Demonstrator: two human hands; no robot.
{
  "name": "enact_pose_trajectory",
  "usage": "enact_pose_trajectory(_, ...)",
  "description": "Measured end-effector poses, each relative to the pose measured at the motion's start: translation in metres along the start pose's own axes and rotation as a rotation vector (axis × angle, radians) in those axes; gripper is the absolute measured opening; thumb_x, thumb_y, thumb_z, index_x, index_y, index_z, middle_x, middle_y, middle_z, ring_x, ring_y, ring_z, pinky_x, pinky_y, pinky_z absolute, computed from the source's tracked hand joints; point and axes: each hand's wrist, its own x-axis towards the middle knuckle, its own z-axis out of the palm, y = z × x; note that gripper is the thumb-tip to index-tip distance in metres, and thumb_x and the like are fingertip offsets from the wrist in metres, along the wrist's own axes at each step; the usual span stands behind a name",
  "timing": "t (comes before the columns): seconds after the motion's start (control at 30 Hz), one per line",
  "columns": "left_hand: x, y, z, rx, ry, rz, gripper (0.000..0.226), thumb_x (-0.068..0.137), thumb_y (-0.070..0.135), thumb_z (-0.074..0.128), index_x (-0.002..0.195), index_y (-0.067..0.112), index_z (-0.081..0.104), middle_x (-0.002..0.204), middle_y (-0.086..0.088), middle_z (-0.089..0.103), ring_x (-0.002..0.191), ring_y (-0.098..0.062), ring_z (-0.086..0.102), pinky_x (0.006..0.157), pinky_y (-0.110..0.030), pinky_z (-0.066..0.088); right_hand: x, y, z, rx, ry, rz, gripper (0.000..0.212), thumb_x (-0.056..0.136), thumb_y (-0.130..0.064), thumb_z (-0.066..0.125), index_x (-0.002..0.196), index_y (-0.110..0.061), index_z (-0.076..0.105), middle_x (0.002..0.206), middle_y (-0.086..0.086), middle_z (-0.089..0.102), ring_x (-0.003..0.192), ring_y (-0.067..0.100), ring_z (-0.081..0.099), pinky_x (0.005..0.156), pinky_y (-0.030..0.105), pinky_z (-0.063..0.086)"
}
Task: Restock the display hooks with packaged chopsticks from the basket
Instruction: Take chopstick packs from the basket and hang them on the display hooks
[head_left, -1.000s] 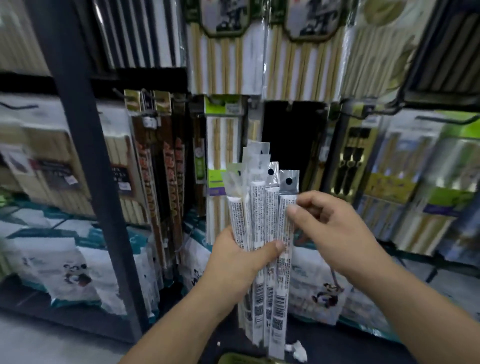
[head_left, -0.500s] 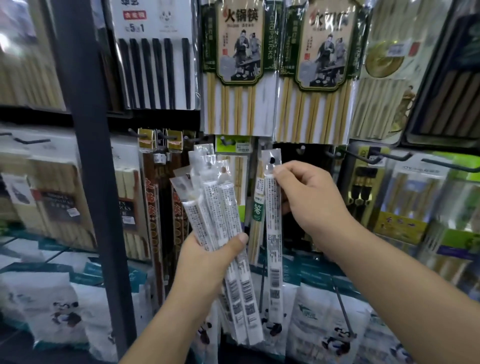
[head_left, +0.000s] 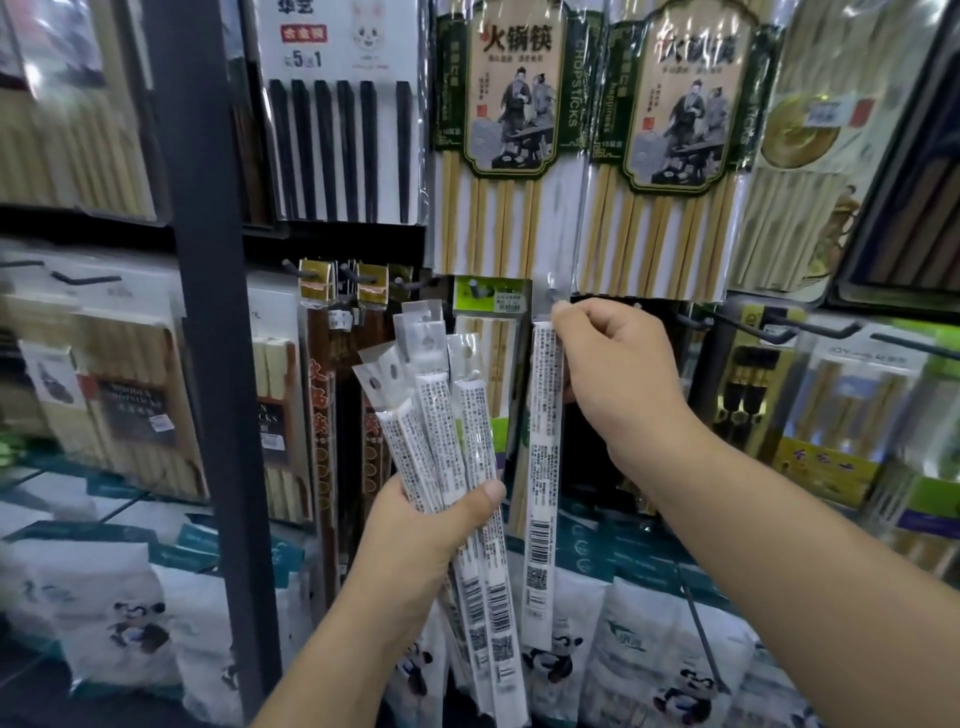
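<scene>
Right grip (head_left: 618, 374) is up high, thumb and forefinger pinching the very top of one slim white pack (head_left: 542, 467) at its clear hang tab. The tab sits right at a small hook (head_left: 554, 291) in the rack's middle row, just under the bottom edge of the big bamboo packs (head_left: 498, 156). The fingertips cover the hole, so I can't tell whether it has found the hook's tip.

Left grip (head_left: 415, 545) hangs lower and to the left. Its fingers are curled round a fan of spare packs (head_left: 441, 410), with the thumb laid across their fronts and the tabs splayed upward. The basket is out of sight.

To do this step well, I'd say pinch beside the hole rather than over it, so the tip has somewhere to go. Let the long pack hang straight down under its own weight. Line the hole up with the tip, slide it straight back along the wire toward the rack, and release only once the pack hangs free.

That film tab looks flimsy, so a skewed push could buckle it instead of threading it. The green-topped pack (head_left: 491, 299) hangs just beside the hook on the left, so there's little room to wander that way. The fan should stay low, away from the hook.
</scene>
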Motion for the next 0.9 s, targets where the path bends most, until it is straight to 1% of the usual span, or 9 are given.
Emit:
enact_pose_trajectory(0.13,0.002,-0.001,0.003,-0.015,-0.005,-0.002,0.035,0.064,0.034,0.086,0.097,0.043,0.079,0.105,0.004,0.081,0.097,-0.014,0.077,0.076,-0.022,0.059,-0.001,0.003,-0.001,0.012,0.018,0.021,0.044,0.101,-0.025,0.055,0.081,0.013,0.046,0.07,0.028,0.04,0.062,0.023,0.04,0.06,0.039,0.043)
enact_pose_trajectory(0.27,0.001,0.0,0.007,-0.009,-0.003,-0.002,0.031,0.071,0.027,0.088,0.093,0.046,0.078,0.101,0.007,0.081,0.092,-0.01,0.077,0.069,-0.012,0.056,0.001,0.013,-0.001,-0.073,0.036,0.046,0.045,0.101,-0.029,0.055,0.072,0.004,0.044,0.062,0.008,0.036,0.058,0.018,0.038,0.063,0.037,0.047)
enact_pose_trajectory(0.37,0.0,-0.001,0.008,0.01,-0.037,-0.014,0.032,0.08,0.019,0.088,0.094,0.047,0.078,0.103,0.008,0.081,0.095,-0.011,0.077,0.072,-0.015,0.058,0.001,0.021,-0.002,-0.121,0.045,0.081,0.047,0.101,-0.04,0.057,0.075,0.0,0.056,0.062,0.009,0.052,0.058,0.025,0.053,0.065,0.038,0.051)
enact_pose_trajectory(0.43,0.0,-0.001,0.009,0.011,-0.058,-0.017,0.031,0.077,0.026,0.089,0.099,0.044,0.078,0.107,0.006,0.08,0.099,-0.014,0.077,0.08,-0.024,0.06,-0.003,0.024,-0.002,-0.127,0.081,0.102,0.04,0.098,-0.045,0.06,0.082,-0.01,0.066,0.075,0.007,0.067,0.07,0.022,0.065,0.069,0.038,0.053)
enact_pose_trajectory(0.5,0.0,-0.002,0.01,0.01,-0.061,-0.019,0.032,0.072,0.029,0.086,0.101,0.041,0.078,0.108,0.004,0.08,0.1,-0.016,0.077,0.088,-0.035,0.059,-0.01,0.025,-0.001,-0.122,0.14,0.083,0.033,0.095,-0.048,0.063,0.083,-0.016,0.063,0.074,-0.001,0.063,0.066,0.009,0.059,0.064,0.03,0.049)
enact_pose_trajectory(0.6,0.001,-0.002,0.011,0.003,-0.08,-0.025,0.032,0.071,0.029,0.087,0.101,0.037,0.079,0.108,0.001,0.08,0.101,-0.019,0.077,0.093,-0.043,0.058,-0.023,0.023,0.003,-0.032,0.056,0.081,0.033,0.096,-0.045,0.064,0.083,-0.014,0.065,0.076,0.009,0.065,0.061,0.004,0.055,0.059,0.024,0.05)
enact_pose_trajectory(0.73,0.001,-0.002,0.011,0.003,-0.108,0.006,0.032,0.073,0.027,0.087,0.102,0.036,0.079,0.108,0.0,0.08,0.101,-0.02,0.077,0.089,-0.038,0.061,-0.035,0.017,0.008,-0.031,-0.121,0.032,0.024,0.098,-0.033,0.063,0.079,-0.02,0.071,0.078,0.01,0.068,0.065,0.008,0.06,0.063,0.026,0.054)
enact_pose_trajectory(0.83,0.001,-0.001,0.012,-0.025,-0.12,0.034,0.03,0.073,0.028,0.089,0.101,0.033,0.079,0.106,-0.001,0.081,0.099,-0.019,0.077,0.082,-0.028,0.062,-0.035,0.014,0.007,-0.047,-0.107,-0.014,0.023,0.099,-0.026,0.063,0.078,-0.02,0.071,0.075,0.012,0.066,0.063,0.009,0.059,0.062,0.028,0.054)
enact_pose_trajectory(0.9,0.001,-0.001,0.012,-0.029,-0.08,0.052,0.022,0.073,0.028,0.09,0.091,0.03,0.079,0.099,-0.004,0.081,0.093,-0.019,0.078,0.077,-0.023,0.06,-0.03,0.013,0.003,-0.027,-0.052,-0.033,0.023,0.099,-0.025,0.063,0.079,-0.02,0.07,0.075,0.012,0.065,0.062,0.01,0.057,0.059,0.028,0.054)
